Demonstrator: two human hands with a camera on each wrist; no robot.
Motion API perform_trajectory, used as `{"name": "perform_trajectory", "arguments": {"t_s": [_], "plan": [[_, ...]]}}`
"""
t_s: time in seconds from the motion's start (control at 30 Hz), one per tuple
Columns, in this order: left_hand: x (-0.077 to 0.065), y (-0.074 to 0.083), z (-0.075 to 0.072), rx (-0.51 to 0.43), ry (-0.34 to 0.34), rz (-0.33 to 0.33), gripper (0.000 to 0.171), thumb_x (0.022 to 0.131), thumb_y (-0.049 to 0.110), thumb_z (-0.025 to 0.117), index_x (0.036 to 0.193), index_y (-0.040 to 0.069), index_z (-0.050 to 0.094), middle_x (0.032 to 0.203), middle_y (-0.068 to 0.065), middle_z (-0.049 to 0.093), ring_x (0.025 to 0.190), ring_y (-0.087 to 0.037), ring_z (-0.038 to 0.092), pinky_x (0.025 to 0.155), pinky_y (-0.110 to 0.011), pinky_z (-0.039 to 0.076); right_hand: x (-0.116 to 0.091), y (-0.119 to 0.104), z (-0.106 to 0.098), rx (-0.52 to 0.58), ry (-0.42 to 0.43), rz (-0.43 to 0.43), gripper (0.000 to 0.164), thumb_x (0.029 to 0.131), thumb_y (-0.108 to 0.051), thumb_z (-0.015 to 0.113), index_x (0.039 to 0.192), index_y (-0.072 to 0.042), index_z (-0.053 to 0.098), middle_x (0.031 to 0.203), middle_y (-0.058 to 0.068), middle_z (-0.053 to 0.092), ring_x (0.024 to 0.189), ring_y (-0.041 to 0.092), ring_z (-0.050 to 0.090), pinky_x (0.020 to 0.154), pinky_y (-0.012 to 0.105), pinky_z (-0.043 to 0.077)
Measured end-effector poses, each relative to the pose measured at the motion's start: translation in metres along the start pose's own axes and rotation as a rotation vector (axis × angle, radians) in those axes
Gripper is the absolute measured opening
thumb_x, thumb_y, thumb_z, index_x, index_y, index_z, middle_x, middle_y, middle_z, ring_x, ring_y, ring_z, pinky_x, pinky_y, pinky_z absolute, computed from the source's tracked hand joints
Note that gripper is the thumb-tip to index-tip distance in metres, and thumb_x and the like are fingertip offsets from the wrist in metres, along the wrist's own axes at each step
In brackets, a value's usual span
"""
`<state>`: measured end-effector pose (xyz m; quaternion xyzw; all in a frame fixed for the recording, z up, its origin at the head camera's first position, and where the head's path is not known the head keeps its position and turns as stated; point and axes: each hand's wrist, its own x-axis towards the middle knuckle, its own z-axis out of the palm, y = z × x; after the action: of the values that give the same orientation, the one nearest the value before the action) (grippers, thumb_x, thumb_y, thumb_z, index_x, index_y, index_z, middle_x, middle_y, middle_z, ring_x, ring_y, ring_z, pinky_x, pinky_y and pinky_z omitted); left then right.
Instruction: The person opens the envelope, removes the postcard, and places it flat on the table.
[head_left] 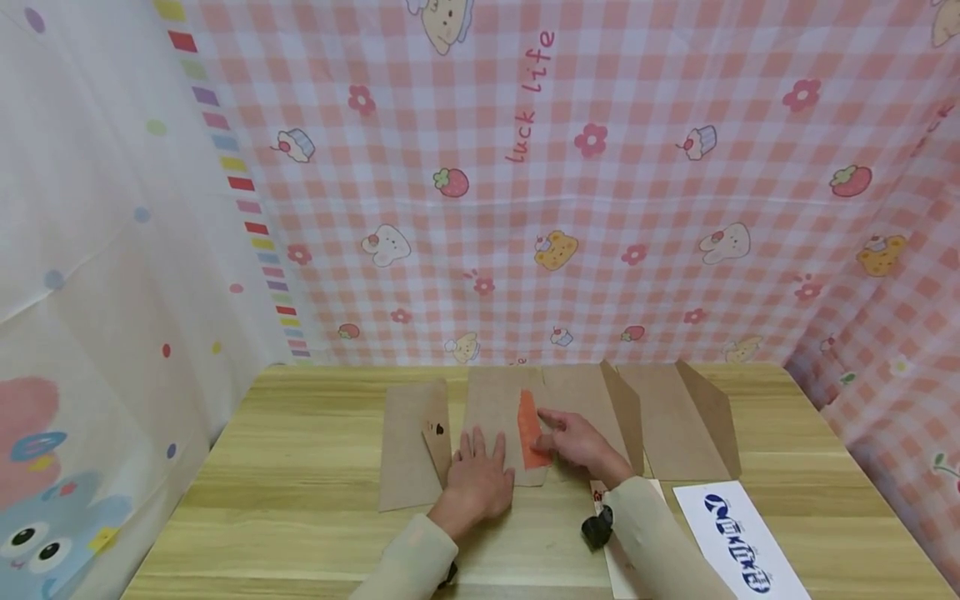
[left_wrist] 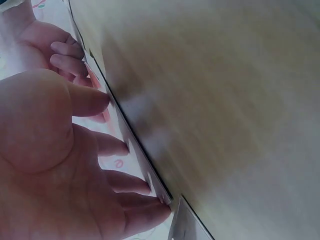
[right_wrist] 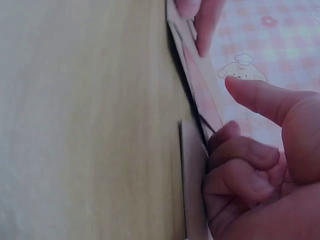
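My left hand (head_left: 480,483) lies palm down with fingers spread on a brown paper envelope (head_left: 491,402); in the left wrist view its fingertips (left_wrist: 142,220) touch the envelope's edge. An orange piece of paper (head_left: 528,421) with slanted ends stands at that envelope's right side. My right hand (head_left: 585,442) touches the orange paper from the right. The right wrist view shows its fingers (right_wrist: 240,175) curled and its thumb (right_wrist: 260,97) stretched out, apart from the paper. No pinch is visible there.
On the left lies another brown envelope (head_left: 405,425) with its flap folded over. Two brown envelopes (head_left: 577,383) (head_left: 660,408) with unfolded flaps lie on the right. Nearer are a white printed sheet (head_left: 731,533) and a pale card (head_left: 622,567) partly under the right sleeve. Patterned cloth (head_left: 637,100) hangs behind.
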<state>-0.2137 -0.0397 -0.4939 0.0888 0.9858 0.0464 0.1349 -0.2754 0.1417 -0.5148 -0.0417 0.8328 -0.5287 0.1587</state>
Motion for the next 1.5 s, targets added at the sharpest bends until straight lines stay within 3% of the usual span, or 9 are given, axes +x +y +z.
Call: {"name": "perform_trajectory", "arguments": {"t_s": [0.1,0.27,0.33,0.4,0.47,0.57,0.87,1.1,1.5], "plan": [[-0.001,-0.001,0.000,0.021,0.000,0.016,0.060,0.105,0.041,0.041,0.156,0.013,0.031,0.160,-0.023,0.025,0.148,-0.041,0.024,0.117,-0.048,0.030,-0.002,-0.002,-0.001,0.021,0.008,0.010,0.063,0.087,-0.016,0.071,0.144,0.000,0.049,0.148,0.017,0.049,0.136,0.032,0.043,0.113,0.055,0.031],[-0.002,-0.002,0.001,0.090,0.012,0.029,0.059,0.105,0.043,0.039,0.157,0.013,0.031,0.160,-0.022,0.026,0.147,-0.040,0.025,0.116,-0.046,0.031,-0.004,-0.006,-0.001,0.043,0.019,0.049,0.060,0.090,-0.022,0.069,0.143,-0.001,0.050,0.146,0.018,0.050,0.135,0.036,0.044,0.112,0.059,0.030],[-0.002,-0.002,0.002,0.105,0.011,0.024,0.060,0.106,0.043,0.038,0.157,0.014,0.030,0.160,-0.022,0.025,0.147,-0.040,0.025,0.117,-0.046,0.031,-0.003,-0.007,0.000,0.050,0.027,0.071,0.059,0.090,-0.025,0.070,0.142,-0.003,0.052,0.138,0.014,0.057,0.124,0.031,0.053,0.106,0.055,0.039],[-0.001,-0.002,0.001,0.112,0.006,0.021,0.060,0.106,0.044,0.038,0.157,0.014,0.030,0.160,-0.022,0.025,0.147,-0.039,0.026,0.117,-0.045,0.031,-0.003,-0.009,0.001,0.070,0.031,0.098,0.059,0.089,-0.026,0.070,0.141,-0.004,0.052,0.111,0.008,0.065,0.093,0.022,0.061,0.085,0.043,0.050],[-0.001,-0.001,0.001,0.120,0.000,0.020,0.060,0.106,0.044,0.038,0.157,0.015,0.029,0.160,-0.022,0.025,0.147,-0.039,0.026,0.116,-0.045,0.032,-0.002,-0.010,0.002,0.088,0.039,0.120,0.058,0.089,-0.027,0.070,0.139,-0.005,0.052,0.083,0.001,0.059,0.066,0.014,0.051,0.061,0.031,0.045],[-0.001,-0.001,0.001,0.119,-0.005,0.020,0.060,0.105,0.044,0.038,0.157,0.015,0.029,0.160,-0.022,0.026,0.147,-0.039,0.026,0.116,-0.045,0.032,-0.001,-0.013,0.005,0.127,0.043,0.140,0.057,0.090,-0.024,0.069,0.139,-0.002,0.050,0.063,-0.003,0.041,0.047,0.011,0.031,0.045,0.026,0.028],[0.001,0.000,0.002,0.110,-0.011,0.017,0.061,0.105,0.045,0.039,0.158,0.016,0.029,0.160,-0.022,0.025,0.147,-0.040,0.026,0.117,-0.045,0.031,0.000,-0.019,0.008,0.154,0.078,0.161,0.053,0.089,-0.021,0.069,0.135,0.002,0.052,0.067,-0.002,0.046,0.046,0.010,0.030,0.043,0.025,0.026],[0.001,-0.001,0.004,0.096,-0.009,0.022,0.062,0.105,0.046,0.039,0.158,0.016,0.028,0.160,-0.022,0.024,0.147,-0.041,0.025,0.117,-0.046,0.031,0.002,-0.020,0.008,0.186,0.088,0.177,0.047,0.090,-0.021,0.069,0.130,0.001,0.055,0.060,-0.004,0.041,0.047,0.011,0.031,0.045,0.025,0.028],[-0.001,-0.002,0.004,0.060,0.014,0.031,0.062,0.105,0.046,0.040,0.157,0.014,0.029,0.160,-0.024,0.024,0.148,-0.042,0.024,0.117,-0.046,0.030,0.008,-0.020,0.018,0.378,0.164,0.154,0.009,0.086,-0.006,0.065,0.085,0.003,0.066,0.050,-0.009,0.034,0.041,0.005,0.027,0.040,0.019,0.023]]}}
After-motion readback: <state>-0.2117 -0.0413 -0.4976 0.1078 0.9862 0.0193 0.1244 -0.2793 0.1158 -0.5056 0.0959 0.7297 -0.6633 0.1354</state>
